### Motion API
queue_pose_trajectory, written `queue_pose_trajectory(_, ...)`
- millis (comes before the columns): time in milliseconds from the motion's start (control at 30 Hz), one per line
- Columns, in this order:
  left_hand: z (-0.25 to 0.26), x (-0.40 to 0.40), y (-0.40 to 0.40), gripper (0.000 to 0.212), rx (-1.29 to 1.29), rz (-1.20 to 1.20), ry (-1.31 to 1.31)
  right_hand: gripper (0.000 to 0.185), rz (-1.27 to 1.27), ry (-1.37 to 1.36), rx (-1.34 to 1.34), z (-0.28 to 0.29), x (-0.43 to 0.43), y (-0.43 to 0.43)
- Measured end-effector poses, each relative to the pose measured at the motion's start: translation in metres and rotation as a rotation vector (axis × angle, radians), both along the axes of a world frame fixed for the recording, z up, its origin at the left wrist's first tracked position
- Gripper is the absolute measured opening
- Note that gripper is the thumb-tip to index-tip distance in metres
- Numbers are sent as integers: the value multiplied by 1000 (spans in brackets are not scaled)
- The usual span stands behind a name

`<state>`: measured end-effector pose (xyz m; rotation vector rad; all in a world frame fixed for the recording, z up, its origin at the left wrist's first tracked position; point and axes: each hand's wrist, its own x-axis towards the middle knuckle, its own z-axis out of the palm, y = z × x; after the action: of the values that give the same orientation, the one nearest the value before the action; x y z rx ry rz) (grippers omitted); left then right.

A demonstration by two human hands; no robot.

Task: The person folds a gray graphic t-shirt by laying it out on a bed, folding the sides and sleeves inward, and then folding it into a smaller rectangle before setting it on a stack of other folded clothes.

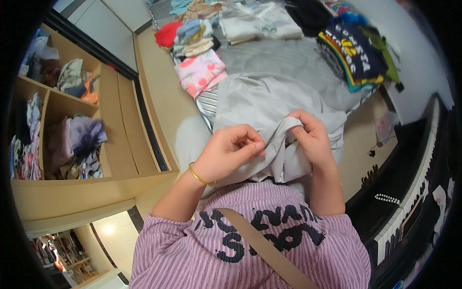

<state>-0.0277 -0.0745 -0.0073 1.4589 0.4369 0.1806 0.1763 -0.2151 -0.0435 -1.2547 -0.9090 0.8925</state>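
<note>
A light grey cloth garment (267, 94) lies bunched over my lap and the near edge of the bed. My right hand (314, 139) pinches a folded edge of it between thumb and fingers. Just left of that edge is my left hand (231, 150), its thumb and fingertips curled together against the cloth; whether they grip any fabric is hard to see. A gold-coloured bangle (198, 175) circles my left wrist. Beyond the garment stretches a grey bedcover (267, 57). A folded pink garment with a fruit print (202, 72) rests at its left edge.
Folded white shirts (261, 23) and a pile of mixed clothes (193, 38) lie farther back. At right sits a stack of folded shirts (353, 54), dark one on top. A piano keyboard (400, 220) runs along my right. Open wooden shelves (72, 97) with clothes stand left.
</note>
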Motion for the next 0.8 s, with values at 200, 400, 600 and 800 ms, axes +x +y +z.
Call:
queue_pose_trajectory(200,-8,12,-14,15,685,137,-53,21,-4,384,98,-6,-11,9)
queue_pose_trajectory(400,-4,18,-17,18,812,169,-150,27,41,649,111,-10,-17,8)
queue_pose_trajectory(600,-10,24,-21,17,887,207,-230,27,58,639,136,-12,-21,7)
queue_pose_trajectory(800,-10,22,-25,14,967,214,-212,26,35,660,112,-11,-25,6)
